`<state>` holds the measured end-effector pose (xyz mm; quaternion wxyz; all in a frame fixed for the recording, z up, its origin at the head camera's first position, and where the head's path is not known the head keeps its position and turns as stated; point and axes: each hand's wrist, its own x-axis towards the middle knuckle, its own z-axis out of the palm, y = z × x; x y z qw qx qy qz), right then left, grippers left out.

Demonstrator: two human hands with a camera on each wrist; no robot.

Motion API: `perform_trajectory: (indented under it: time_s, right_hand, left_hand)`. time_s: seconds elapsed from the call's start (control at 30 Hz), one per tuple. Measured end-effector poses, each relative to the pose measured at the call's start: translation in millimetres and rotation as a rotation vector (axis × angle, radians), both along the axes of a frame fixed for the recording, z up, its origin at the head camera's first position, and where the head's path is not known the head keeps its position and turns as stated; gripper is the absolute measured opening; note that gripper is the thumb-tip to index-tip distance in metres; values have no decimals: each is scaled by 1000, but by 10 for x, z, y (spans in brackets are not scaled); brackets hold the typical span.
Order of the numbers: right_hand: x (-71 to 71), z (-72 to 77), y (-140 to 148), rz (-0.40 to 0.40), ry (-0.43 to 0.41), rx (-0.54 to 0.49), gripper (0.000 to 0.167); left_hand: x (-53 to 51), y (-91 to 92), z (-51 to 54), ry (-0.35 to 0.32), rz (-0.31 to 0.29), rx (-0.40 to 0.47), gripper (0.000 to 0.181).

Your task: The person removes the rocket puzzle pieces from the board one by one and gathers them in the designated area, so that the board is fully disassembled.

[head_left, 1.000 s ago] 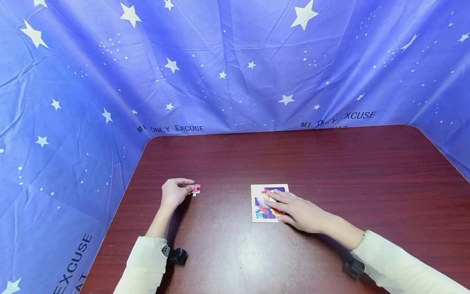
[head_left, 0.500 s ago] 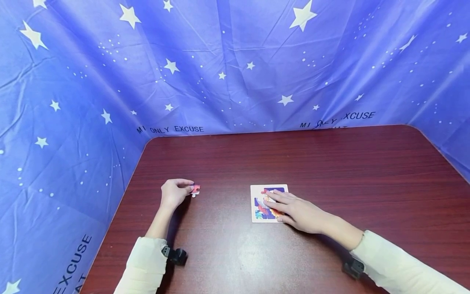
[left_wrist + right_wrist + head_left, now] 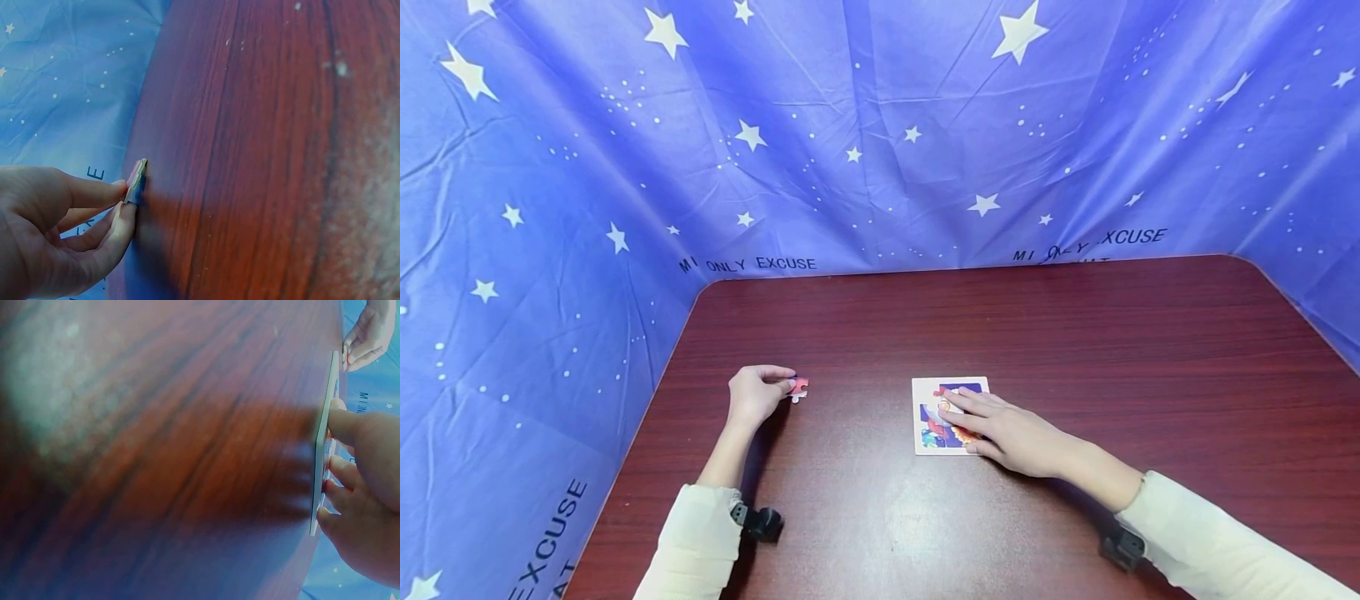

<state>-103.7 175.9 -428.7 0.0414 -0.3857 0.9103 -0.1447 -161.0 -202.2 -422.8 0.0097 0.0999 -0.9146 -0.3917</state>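
Barely shifting since the earlier frame! Pinching a puzzle piece (image 3: 799,388) in the left hand (image 3: 758,395) nearer the left edge of the surface (image 3: 865,333), perhaps risking dropping it if gripping too lightly; resting the right hand (image 3: 1019,432), outstretched, on the puzzle board (image 3: 926,390) farther from that edge, maybe risking skidding if pressing unevenly.

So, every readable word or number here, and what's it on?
"MI ONLY EXCUSE": starry curtain, back left
"MI", "XCUSE": curtain, back right; middle word creased, lower line cut off at table
"EXCUSE", "AT": curtain, lower left
Left wrist view: "E"; right: "MI"; curtain, rest hidden or blurred
Puzzle board, puzzle piece: nothing readable
Wrist cameras: too small
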Motion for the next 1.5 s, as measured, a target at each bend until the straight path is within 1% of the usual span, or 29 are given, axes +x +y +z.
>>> perform_trajectory:
  time_s: [0.23, 0.5, 1.03, 1.1, 1.2, 1.33, 1.37, 1.43, 1.5]
  right_hand:
    - [-9, 12, 0, 5, 3, 6, 51]
    - [0, -7, -2, 16, 21, 0, 51]
    - [-11, 22, -17, 10, 25, 1, 51]
    - [-11, 24, -14, 10, 31, 1, 51]
    - [-9, 29, -8, 15, 43, -1, 52]
    - [-4, 27, 0, 15, 59, 1, 53]
    - [-3, 25, 2, 13, 60, 1, 52]
    - [2, 24, 7, 9, 64, 2, 52]
    - [8, 30, 13, 4, 64, 2, 53]
  left_hand:
    - [-3, -20, 9, 8, 6, -33, 14]
    - [10, -33, 2, -6, 9, -39, 13]
    - [9, -14, 68, 7, 6, -84, 14]
    - [5, 9, 89, 5, 0, -80, 16]
    - [-6, 65, 123, -4, -15, -36, 18]
    - [-27, 194, 176, -26, -42, 74, 22]
    - [-33, 236, 190, -31, -45, 90, 23]
    - [-42, 330, 218, -32, -71, 101, 24]
    - [-51, 426, 237, -24, -108, 86, 25]
